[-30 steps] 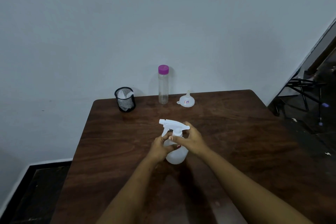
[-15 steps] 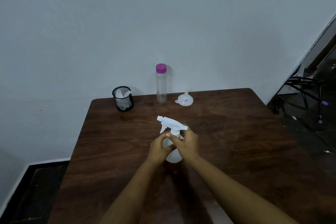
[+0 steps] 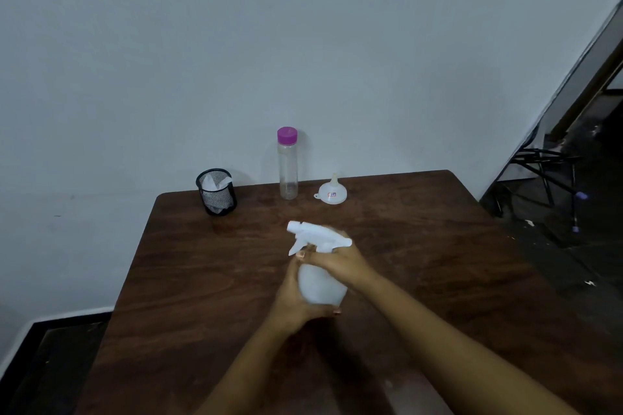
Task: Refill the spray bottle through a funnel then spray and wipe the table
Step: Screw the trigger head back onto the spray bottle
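Spray bottle (image 3: 319, 283) — well inside table (image 3: 438, 246) edges

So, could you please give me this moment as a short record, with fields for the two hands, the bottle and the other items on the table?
spray bottle: white, upright, trigger head on, nozzle pointing left
left hand: grips its body
right hand: grips its neck under the trigger head
funnel: spout up, near the far edge of the table
clear bottle: pink cap on, left of the funnel
mesh cup: white paper or cloth inside, far left
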Demonstrator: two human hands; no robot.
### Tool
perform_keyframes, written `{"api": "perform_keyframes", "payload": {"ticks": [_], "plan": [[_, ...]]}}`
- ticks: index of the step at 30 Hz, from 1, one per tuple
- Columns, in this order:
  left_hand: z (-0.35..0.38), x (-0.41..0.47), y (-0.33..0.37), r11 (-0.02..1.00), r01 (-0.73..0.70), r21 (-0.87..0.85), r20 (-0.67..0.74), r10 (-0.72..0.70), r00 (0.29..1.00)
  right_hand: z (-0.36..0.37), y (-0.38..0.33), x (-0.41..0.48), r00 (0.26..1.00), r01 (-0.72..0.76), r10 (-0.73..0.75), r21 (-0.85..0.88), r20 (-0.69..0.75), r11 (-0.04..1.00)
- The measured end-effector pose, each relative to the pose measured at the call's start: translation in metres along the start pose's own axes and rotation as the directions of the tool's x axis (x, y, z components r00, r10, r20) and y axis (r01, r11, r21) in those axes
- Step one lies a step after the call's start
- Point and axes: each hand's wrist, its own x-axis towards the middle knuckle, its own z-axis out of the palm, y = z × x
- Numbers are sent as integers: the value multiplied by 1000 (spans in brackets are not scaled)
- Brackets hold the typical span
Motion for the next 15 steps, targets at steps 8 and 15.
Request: {"api": "perform_keyframes", "payload": {"ticks": [8,15], "plan": [[22,-10,60,995,-92,41,-144,97,985,-28,-65,-3,998,-27,39,218,-48,976],[51,-22,70,999,-11,53,-280,25,960,-9,-60,-2,821,58,31,137,-570,989]]}}
